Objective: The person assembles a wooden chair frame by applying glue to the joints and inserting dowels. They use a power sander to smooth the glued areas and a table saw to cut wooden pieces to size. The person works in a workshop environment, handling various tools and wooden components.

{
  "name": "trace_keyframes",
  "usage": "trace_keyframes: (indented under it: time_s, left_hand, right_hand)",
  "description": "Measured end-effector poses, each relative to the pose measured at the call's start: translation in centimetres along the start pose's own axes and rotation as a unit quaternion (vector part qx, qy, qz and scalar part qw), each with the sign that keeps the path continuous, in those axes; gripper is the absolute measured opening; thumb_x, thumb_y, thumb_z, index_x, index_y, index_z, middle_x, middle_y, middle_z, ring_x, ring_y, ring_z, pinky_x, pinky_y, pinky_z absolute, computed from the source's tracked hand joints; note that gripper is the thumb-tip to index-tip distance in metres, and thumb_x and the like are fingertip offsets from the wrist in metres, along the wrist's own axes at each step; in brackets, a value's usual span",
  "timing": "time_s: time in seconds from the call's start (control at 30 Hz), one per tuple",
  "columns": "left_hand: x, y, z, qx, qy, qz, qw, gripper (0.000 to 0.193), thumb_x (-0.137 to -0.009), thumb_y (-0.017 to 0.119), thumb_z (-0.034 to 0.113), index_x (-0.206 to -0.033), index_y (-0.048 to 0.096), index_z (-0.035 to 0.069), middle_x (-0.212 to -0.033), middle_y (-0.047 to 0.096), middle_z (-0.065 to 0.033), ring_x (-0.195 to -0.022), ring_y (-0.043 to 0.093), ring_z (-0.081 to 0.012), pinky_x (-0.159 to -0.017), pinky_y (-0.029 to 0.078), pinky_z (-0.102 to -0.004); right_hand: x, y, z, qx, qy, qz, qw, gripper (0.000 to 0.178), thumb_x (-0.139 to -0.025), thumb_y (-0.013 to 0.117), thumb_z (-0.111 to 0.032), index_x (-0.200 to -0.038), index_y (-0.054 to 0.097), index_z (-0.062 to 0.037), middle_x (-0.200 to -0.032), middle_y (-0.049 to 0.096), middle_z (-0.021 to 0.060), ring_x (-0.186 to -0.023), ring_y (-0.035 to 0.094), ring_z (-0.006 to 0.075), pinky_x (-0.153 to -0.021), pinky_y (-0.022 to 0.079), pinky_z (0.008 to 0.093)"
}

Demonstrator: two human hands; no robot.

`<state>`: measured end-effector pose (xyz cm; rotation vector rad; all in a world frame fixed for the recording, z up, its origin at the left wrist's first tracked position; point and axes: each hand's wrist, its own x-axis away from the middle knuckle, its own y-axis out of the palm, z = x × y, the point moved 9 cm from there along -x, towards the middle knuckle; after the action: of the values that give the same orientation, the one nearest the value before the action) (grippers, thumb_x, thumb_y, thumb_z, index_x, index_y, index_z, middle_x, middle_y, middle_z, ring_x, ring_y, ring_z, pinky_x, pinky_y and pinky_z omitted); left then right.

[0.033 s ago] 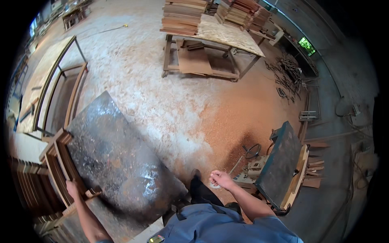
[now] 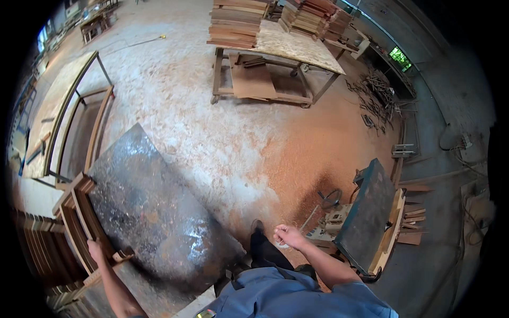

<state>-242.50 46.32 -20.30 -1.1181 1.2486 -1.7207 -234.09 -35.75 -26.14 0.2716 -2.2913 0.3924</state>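
Note:
My left hand (image 2: 96,251) is closed on a rail of a brown wooden frame (image 2: 82,217). That frame lies at the left end of a dark, scuffed metal tabletop (image 2: 154,196), with similar pieces close beneath it. A short wooden end (image 2: 123,254) juts out just right of the hand. My right hand (image 2: 289,236) hangs in front of my body in a loose fist, away from any surface. Nothing shows in its fingers.
Beside the frame, curved wooden pieces (image 2: 43,249) stand in a row. A machine with a tilted dark table (image 2: 366,212) and handwheel (image 2: 331,199) is at right. Ahead, a wheeled bench (image 2: 302,47) bears board stacks (image 2: 238,24). Another bench (image 2: 55,114) stands far left. Sawdust (image 2: 313,143) covers the floor.
The view has shifted very slightly. My left hand keeps its hold on the wooden frame, and my right hand stays in the same place.

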Motion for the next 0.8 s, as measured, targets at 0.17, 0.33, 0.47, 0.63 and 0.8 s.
trace_keyframes:
  time_s: [0.17, 0.33, 0.47, 0.63, 0.8]
  left_hand:
    - [2.2, -2.2, 2.9, -0.122, 0.106, 0.191, 0.968, 0.063, -0.092, 0.062, 0.037, -0.138, 0.044, -0.001, -0.133, 0.054, -0.0238, -0.124, 0.049, -0.0378, -0.108, 0.034, -0.0442]
    - [15.6, -3.2, 12.7, -0.027, 0.167, 0.219, 0.961, 0.055, -0.091, 0.064, 0.021, -0.137, 0.045, -0.002, -0.13, 0.054, -0.0233, -0.122, 0.049, -0.0384, -0.104, 0.038, -0.0443]
    - [22.3, 1.6, 14.4, 0.019, 0.198, 0.161, 0.967, 0.049, -0.087, 0.065, 0.012, -0.13, 0.05, -0.004, -0.127, 0.054, -0.0232, -0.116, 0.052, -0.0408, -0.101, 0.041, -0.0443]
    - [29.0, 0.1, 28.8, 0.038, 0.258, 0.093, 0.961, 0.044, -0.084, 0.066, 0.008, -0.125, 0.053, -0.003, -0.122, 0.056, -0.0233, -0.114, 0.053, -0.0418, -0.098, 0.044, -0.0438]
    - [30.0, -3.4, 48.0, 0.059, 0.365, 0.091, 0.925, 0.044, -0.084, 0.067, 0.01, -0.124, 0.054, -0.002, -0.123, 0.057, -0.0224, -0.112, 0.056, -0.041, -0.095, 0.046, -0.0432]
  right_hand:
    - [-4.2, 0.2, 0.4, 0.018, 0.037, -0.05, 0.998, 0.025, -0.099, 0.054, -0.028, -0.107, 0.061, -0.0058, -0.085, 0.064, 0.0009, -0.069, 0.059, 0.0095, -0.06, 0.052, 0.0264]
    - [-12.4, -2.1, -1.1, 0.112, 0.015, -0.121, 0.986, 0.028, -0.095, 0.056, -0.03, -0.1, 0.064, -0.0038, -0.078, 0.065, 0.0051, -0.055, 0.056, 0.0143, -0.048, 0.048, 0.0301]
    - [-19.9, -3.8, -5.9, 0.249, -0.038, -0.182, 0.951, 0.032, -0.094, 0.057, -0.027, -0.111, 0.062, -0.0003, -0.085, 0.066, 0.0064, -0.065, 0.06, 0.0132, -0.054, 0.053, 0.0306]
    - [-25.5, -11.9, -10.0, 0.115, -0.042, -0.136, 0.983, 0.027, -0.093, 0.057, -0.023, -0.105, 0.062, -0.0004, -0.084, 0.066, 0.0056, -0.065, 0.06, 0.0133, -0.054, 0.052, 0.0294]
    - [-27.8, -20.6, -9.6, 0.047, -0.034, -0.1, 0.993, 0.021, -0.094, 0.055, -0.021, -0.098, 0.062, -0.0013, -0.082, 0.064, 0.0048, -0.065, 0.059, 0.0127, -0.053, 0.05, 0.0285]
